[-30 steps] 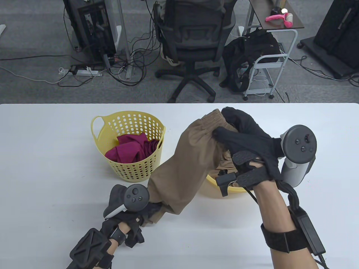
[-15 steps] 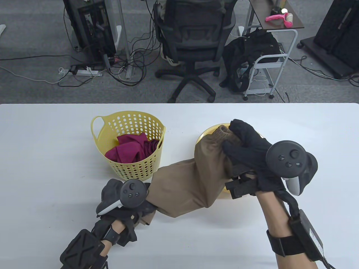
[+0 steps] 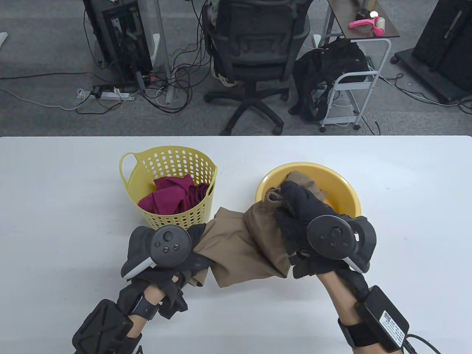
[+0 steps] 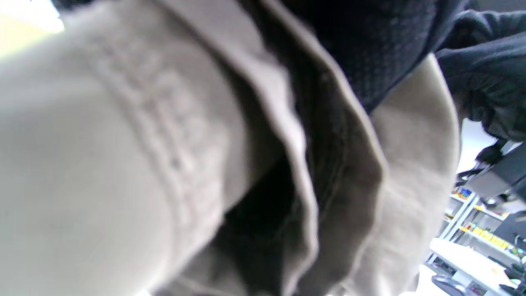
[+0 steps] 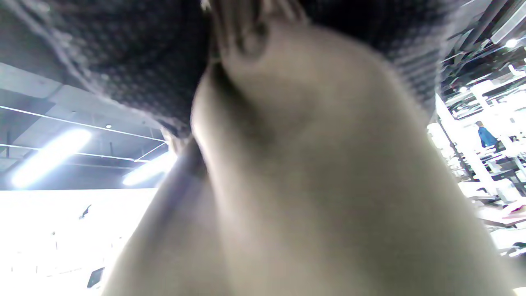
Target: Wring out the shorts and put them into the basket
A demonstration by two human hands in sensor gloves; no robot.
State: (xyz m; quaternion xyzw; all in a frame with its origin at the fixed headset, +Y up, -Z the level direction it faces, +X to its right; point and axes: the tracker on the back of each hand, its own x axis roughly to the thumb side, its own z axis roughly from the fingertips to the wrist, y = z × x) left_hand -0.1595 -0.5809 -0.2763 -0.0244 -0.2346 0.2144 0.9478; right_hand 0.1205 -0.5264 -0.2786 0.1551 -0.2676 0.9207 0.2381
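Observation:
The brown shorts (image 3: 243,247) stretch between my two hands just above the table, in front of both yellow containers. My left hand (image 3: 184,258) grips the leg end at the lower left. My right hand (image 3: 291,214) grips the bunched waistband over the near rim of the yellow basin (image 3: 343,184). The perforated yellow basket (image 3: 177,162) stands to the left and holds magenta cloth (image 3: 169,199). Both wrist views are filled with blurred brown fabric (image 4: 123,164) (image 5: 320,185) and dark glove.
More brown cloth (image 3: 309,186) lies inside the basin. The white table (image 3: 55,221) reaches to the far edge. Beyond it stand an office chair (image 3: 254,55), a black backpack (image 3: 328,73) and a white cart (image 3: 354,84) on the floor.
My right hand has come down and toward me with the waistband, from high above the basin to its near rim. The shorts now sag nearly level, and my left hand shifted slightly.

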